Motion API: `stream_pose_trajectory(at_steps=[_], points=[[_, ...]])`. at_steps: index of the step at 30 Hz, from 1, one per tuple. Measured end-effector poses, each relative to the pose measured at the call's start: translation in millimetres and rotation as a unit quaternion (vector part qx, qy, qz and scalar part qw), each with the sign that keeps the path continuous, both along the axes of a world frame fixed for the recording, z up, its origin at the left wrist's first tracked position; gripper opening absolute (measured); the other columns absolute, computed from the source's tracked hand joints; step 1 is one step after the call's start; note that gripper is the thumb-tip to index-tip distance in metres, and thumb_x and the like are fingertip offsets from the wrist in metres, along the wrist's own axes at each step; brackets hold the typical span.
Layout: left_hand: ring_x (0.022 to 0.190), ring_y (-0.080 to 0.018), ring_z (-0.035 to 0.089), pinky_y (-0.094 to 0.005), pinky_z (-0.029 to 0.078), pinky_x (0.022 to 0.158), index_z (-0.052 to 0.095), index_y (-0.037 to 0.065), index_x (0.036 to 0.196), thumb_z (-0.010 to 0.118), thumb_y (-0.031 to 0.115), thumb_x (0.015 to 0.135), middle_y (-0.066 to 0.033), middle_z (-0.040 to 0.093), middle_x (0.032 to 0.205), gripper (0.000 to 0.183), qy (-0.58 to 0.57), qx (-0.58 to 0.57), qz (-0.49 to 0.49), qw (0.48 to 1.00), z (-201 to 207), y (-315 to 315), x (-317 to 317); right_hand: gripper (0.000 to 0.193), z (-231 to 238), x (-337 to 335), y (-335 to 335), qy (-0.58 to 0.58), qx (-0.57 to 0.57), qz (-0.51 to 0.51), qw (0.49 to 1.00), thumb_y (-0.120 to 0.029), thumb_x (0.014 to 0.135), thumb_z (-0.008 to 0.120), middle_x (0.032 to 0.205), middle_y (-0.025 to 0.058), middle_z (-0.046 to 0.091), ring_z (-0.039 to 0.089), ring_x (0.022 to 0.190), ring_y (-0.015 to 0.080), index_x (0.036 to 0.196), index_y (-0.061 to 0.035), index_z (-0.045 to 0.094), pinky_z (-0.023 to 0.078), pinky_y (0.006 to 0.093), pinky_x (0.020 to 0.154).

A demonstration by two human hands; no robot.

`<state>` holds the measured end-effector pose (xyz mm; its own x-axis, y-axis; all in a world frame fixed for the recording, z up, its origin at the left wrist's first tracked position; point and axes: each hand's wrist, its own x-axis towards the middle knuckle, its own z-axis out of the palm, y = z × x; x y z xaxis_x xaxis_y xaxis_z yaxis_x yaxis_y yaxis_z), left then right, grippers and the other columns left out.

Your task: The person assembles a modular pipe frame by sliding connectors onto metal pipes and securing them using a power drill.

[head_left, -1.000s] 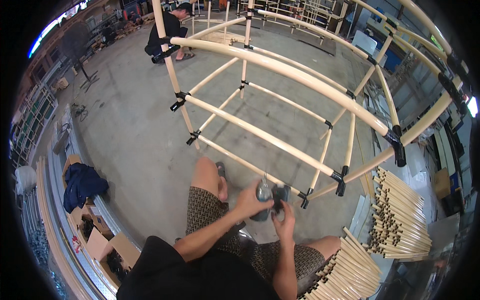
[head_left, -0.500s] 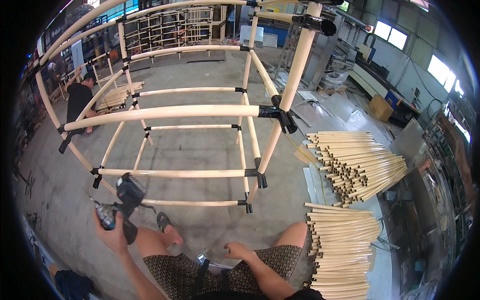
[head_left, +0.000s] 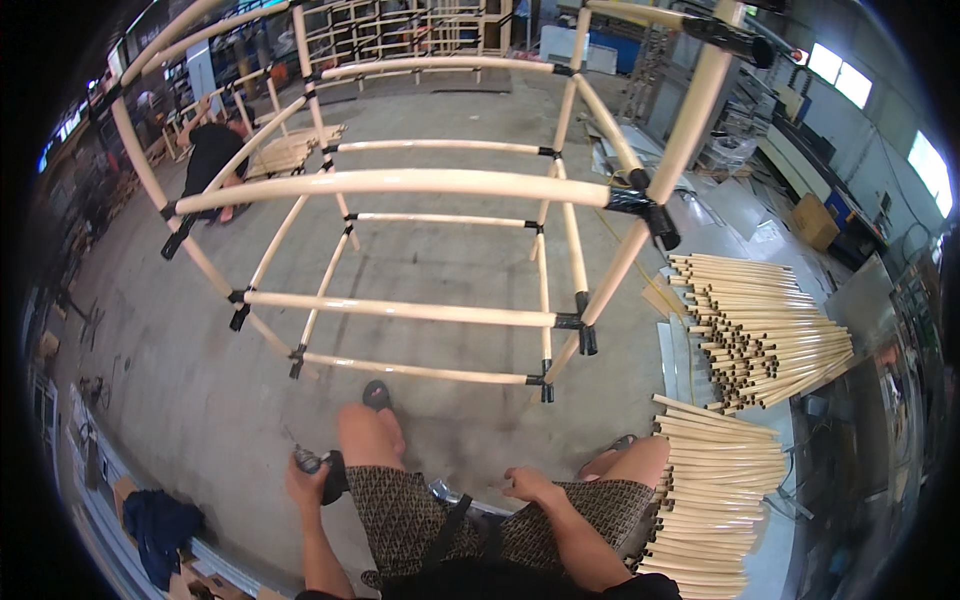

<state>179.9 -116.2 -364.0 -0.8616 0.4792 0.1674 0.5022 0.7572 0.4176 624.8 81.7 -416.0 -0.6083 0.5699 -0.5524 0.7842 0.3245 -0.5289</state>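
Low at the left, beside my left thigh, my left hand (head_left: 303, 482) is closed around a cordless drill (head_left: 334, 482), its chuck and thin bit toward the far left. My right hand (head_left: 530, 485) hovers above my lap with fingers curled in; anything inside them is too small or hidden to make out. In front of me stands a tall frame of cream-coloured pipes (head_left: 390, 184) joined by black connectors (head_left: 656, 212). Neither hand touches the frame. Between my thighs shows a shiny silver piece (head_left: 443, 492) next to a black strap (head_left: 450, 528).
Two piles of cut cream pipes, a farther pile (head_left: 790, 335) and a nearer pile (head_left: 715, 480), lie at my right. Far left, another person (head_left: 212, 155) crouches by more pipes. A dark cloth (head_left: 160, 530) lies low left; a cardboard box (head_left: 814, 222) stands far right.
The drill has been lowered from beside the frame to beside my left thigh. My view has shifted, so the frame and pipe piles appear farther right. My right hand stays over my lap.
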Motion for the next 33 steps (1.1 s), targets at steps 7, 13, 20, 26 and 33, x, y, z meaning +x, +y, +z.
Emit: stream_pose_trajectory(at_steps=[7, 13, 20, 26, 33], points=[[0.104, -0.0402, 0.063, -0.047, 0.051, 0.087, 0.046, -0.004, 0.135, 0.081, 0.036, 0.062, -0.0265, 0.065, 0.111, 0.09, -0.208, -0.061, 0.02, 0.976, -90.2, -22.9, 19.5, 0.048, -9.4, 24.8, -3.5, -0.06, -0.014, 0.017, 0.998, -0.034, 0.076, 0.069, 0.112, 0.0216, 0.066, 0.061, 0.108, 0.0371, 0.115, -0.0049, 0.066, 0.048, 0.0447, 0.093], [0.108, -0.0386, 0.061, -0.0462, 0.051, 0.088, 0.036, -0.002, 0.142, 0.08, 0.034, 0.064, -0.0256, 0.06, 0.121, 0.097, -0.263, -0.105, -0.014, 0.959, -131.4, -27.3, 21.7, 0.048, -17.0, 22.6, -4.2, -0.077, -0.022, 0.013, 0.997, -0.035, 0.075, 0.07, 0.107, 0.0214, 0.068, 0.063, 0.106, 0.0361, 0.113, -0.0047, 0.067, 0.048, 0.0433, 0.094], [0.115, -0.0394, 0.056, -0.0457, 0.048, 0.094, 0.034, 0.003, 0.143, 0.082, 0.029, 0.066, -0.0226, 0.057, 0.124, 0.094, -0.271, -0.12, -0.024, 0.955, -166.5, -42.1, -2.1, 0.046, -5.2, 12.6, -9.4, -0.094, -0.053, 0.001, 0.994, -0.033, 0.076, 0.069, 0.105, 0.0202, 0.069, 0.063, 0.105, 0.0356, 0.113, -0.0045, 0.067, 0.049, 0.0435, 0.093], [0.12, -0.0383, 0.053, -0.0466, 0.047, 0.096, 0.032, 0.007, 0.143, 0.084, 0.025, 0.065, -0.0219, 0.048, 0.135, 0.096, -0.317, -0.131, -0.053, 0.938, -162.5, -37.6, -5.5, 0.048, -15.3, 8.1, -8.8, -0.081, -0.029, 0.021, 0.996, -0.033, 0.077, 0.069, 0.111, 0.0202, 0.067, 0.062, 0.106, 0.0362, 0.115, -0.0057, 0.066, 0.048, 0.0439, 0.093], [0.126, -0.043, 0.046, -0.0506, 0.043, 0.102, 0.019, 0.004, 0.147, 0.082, 0.027, 0.071, -0.0279, 0.043, 0.138, 0.101, -0.332, -0.18, -0.026, 0.926, -193.7, -34.0, -13.0, 0.046, -34.4, 11.5, -10.0, -0.046, -0.029, 0.011, 0.998, -0.032, 0.077, 0.069, 0.112, 0.0205, 0.066, 0.062, 0.107, 0.037, 0.115, -0.0055, 0.066, 0.048, 0.0443, 0.093]])
